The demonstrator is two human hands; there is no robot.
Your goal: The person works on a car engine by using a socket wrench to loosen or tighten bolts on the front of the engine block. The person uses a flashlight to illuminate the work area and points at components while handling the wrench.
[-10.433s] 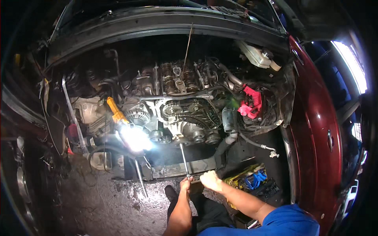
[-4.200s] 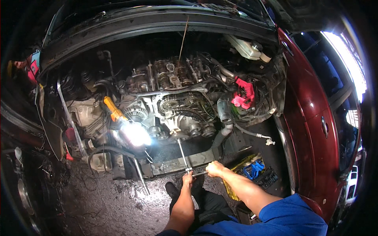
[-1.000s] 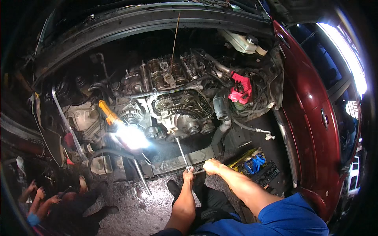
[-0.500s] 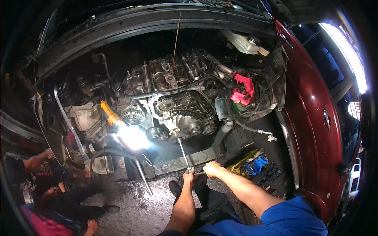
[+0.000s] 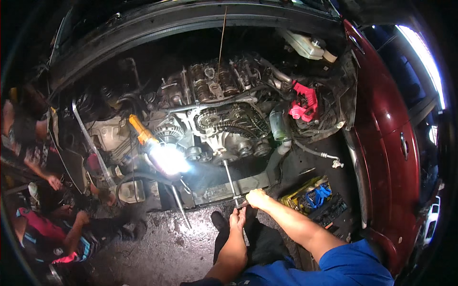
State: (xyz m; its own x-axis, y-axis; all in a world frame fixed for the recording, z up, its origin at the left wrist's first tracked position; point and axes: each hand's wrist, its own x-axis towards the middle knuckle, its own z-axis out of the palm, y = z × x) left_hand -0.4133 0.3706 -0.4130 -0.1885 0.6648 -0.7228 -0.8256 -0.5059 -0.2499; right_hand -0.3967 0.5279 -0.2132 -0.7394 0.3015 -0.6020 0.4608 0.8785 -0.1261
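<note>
A long metal extension bar [image 5: 230, 177] runs from the crank pulley at the engine's lower front toward me. Its near end meets a crosswise metal handle [image 5: 242, 204]. My right hand [image 5: 257, 198] is closed in a fist around the handle near that joint. Just below it, my left hand [image 5: 237, 219] has its fingers stretched up against the handle, not wrapped round it. A thin metal shaft [image 5: 245, 237] shows beside my left wrist; how it joins the rest is hidden. Above the bar, the engine's timing chain [image 5: 238, 127] is exposed.
A lit yellow work lamp [image 5: 140, 128] glares left of the bar. A pipe [image 5: 180, 207] slants down over the wet floor. Right lie a yellow tool tray [image 5: 296, 195] and blue cloth [image 5: 320, 194]. A red part [image 5: 305, 101] sits in the bay. Another person's arm [image 5: 75, 229] is at left.
Both hands and the handle have shifted relative to each other: the left hand's fingers have loosened and straightened, and the right fist is closer to the bar's end. The person at left has moved.
</note>
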